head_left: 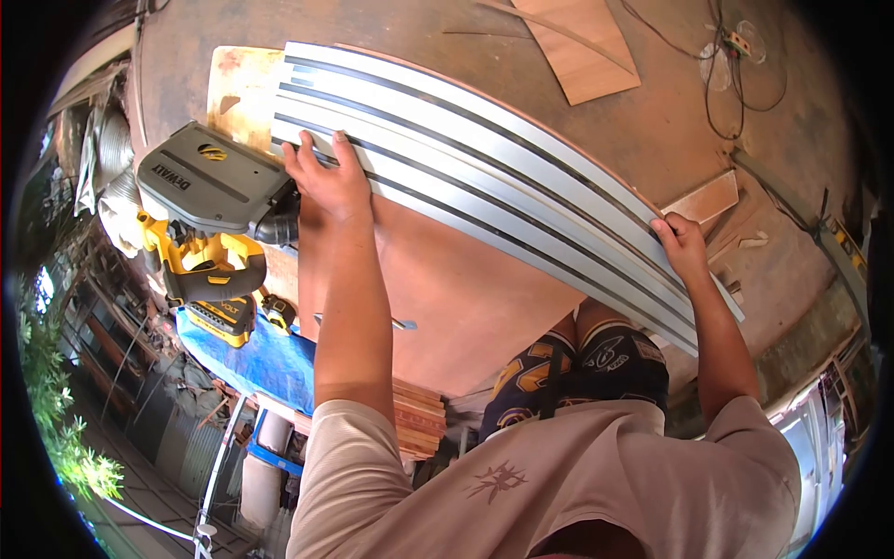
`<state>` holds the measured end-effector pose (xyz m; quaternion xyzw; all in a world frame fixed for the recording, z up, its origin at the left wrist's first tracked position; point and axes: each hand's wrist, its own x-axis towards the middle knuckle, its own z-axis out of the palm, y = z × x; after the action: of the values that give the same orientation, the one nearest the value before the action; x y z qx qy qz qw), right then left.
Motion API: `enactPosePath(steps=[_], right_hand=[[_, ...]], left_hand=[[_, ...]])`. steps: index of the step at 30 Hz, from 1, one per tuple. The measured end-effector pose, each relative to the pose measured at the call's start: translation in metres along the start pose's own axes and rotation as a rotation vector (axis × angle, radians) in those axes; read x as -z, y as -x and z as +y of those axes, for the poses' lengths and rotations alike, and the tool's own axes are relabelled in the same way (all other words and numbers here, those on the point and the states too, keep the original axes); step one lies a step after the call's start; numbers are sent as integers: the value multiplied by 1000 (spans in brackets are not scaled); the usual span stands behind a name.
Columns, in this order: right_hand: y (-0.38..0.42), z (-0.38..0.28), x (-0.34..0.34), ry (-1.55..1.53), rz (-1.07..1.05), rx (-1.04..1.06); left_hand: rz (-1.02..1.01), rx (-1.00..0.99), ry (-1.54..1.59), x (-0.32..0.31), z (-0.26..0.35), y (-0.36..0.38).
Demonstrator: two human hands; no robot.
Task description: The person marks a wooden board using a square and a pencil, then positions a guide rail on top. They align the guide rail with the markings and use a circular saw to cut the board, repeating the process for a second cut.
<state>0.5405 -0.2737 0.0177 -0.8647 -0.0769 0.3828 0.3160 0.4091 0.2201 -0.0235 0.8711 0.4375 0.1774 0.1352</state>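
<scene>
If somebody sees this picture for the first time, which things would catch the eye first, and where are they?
First, the long grey guide rail running diagonally across the brown plywood sheet, with the left hand on its upper-left part and the right hand gripping its lower-right part. Next, the yellow and grey DeWalt saw sitting just left of the left hand.

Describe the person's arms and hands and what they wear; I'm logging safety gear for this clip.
Both the left hand and right hand are bare: no gloves, and no rings or watch that I can see. The forearms are uncovered; short beige sleeves of a T-shirt end above the elbows.
</scene>
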Motion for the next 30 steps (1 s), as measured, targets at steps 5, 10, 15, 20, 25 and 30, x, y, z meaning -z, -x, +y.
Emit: enactPosePath(steps=[5, 10, 15, 20, 25, 30], right_hand=[[0, 5, -2, -40, 13, 28], [1, 1, -2, -38, 27, 24], [2, -9, 1, -3, 29, 17], [2, -8, 1, 5, 15, 9], [1, -11, 2, -13, 11, 17], [-1, -7, 3, -3, -4, 26]], left_hand=[[-24, 11, 32, 2, 2, 1], [-47, 19, 5, 2, 2, 1], [-53, 30, -1, 2, 2, 1], [-60, 47, 5, 2, 4, 0], [-53, 55, 17, 3, 4, 0], [-42, 48, 31, 5, 9, -1]])
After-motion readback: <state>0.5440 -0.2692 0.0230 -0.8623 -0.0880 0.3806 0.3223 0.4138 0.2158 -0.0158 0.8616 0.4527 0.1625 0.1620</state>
